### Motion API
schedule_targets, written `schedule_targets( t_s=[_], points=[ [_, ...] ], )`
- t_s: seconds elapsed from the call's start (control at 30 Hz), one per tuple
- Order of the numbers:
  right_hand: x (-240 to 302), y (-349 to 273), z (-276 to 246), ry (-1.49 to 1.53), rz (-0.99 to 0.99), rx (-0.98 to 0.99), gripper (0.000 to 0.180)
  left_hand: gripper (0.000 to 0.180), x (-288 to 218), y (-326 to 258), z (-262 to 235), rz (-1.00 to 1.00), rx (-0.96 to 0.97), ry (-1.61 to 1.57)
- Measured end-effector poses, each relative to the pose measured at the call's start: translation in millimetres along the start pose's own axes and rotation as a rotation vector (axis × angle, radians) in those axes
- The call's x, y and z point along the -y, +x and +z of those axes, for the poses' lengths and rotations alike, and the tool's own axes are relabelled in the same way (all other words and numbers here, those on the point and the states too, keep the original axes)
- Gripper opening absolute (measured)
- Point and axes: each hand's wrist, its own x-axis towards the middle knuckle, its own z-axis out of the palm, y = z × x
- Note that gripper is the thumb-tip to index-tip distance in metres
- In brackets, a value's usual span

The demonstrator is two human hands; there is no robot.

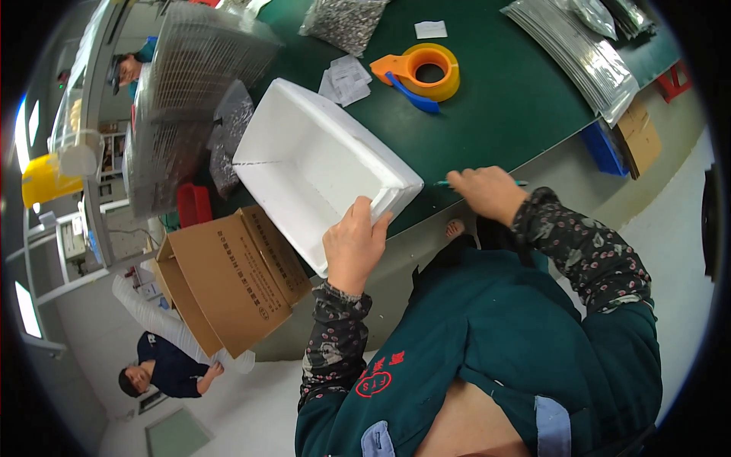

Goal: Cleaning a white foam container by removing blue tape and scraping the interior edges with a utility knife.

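Observation:
A white foam box (320, 160), open at the top and tilted, stands at the near edge of the green table. My left hand (354, 245) is closed on its near rim, with the thumb lying along the wall. To the right of the box, just off the table edge, my right hand (487, 193) is closed around a slim green pen-like tool (521, 183). The tool's thin tip points left toward the box's corner, apart from it. Most of its length is hidden in my fist, so its exact kind does not show.
An open cardboard carton (228, 282) stands left of the foam box. On the green table (502, 99) lie an orange tape dispenser (438, 72) with a blue handle, paper slips (346, 80), a bag of small parts (346, 23) and stacked silvery sleeves (582, 57). A person (171, 365) is at the lower left.

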Motion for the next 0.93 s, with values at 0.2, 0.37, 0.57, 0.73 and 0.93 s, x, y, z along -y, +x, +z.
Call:
schedule_targets(
  t_s=[0.2, 0.37, 0.57, 0.73, 0.93],
  points=[
    [-37.6, -41.9, -30.1, 0.037, 0.051, -0.109, 0.017, 0.034, 25.2, 26.9, -3.0, -0.29, 0.033, -0.017],
    [-9.0, -46.0, -38.6, 0.169, 0.042, -0.165, 0.017, 0.065, 31.6, 25.4, -52.5, -0.128, -0.123, -0.805],
    [16.1, -39.2, -45.6, 0.207, 0.026, -0.166, 0.017, 0.063, 40.1, -21.7, -26.7, 0.07, -0.034, -0.077],
    [48.3, -18.9, -77.2, 0.103, -0.036, -0.256, 0.016, 0.028, 35.7, -8.8, -2.8, 0.076, -0.18, 0.076],
    [82.5, 3.3, -104.2, -0.086, -0.048, -0.176, 0.016, 0.022, 31.6, -1.3, -6.5, -0.03, -0.042, 0.035]
  ],
)
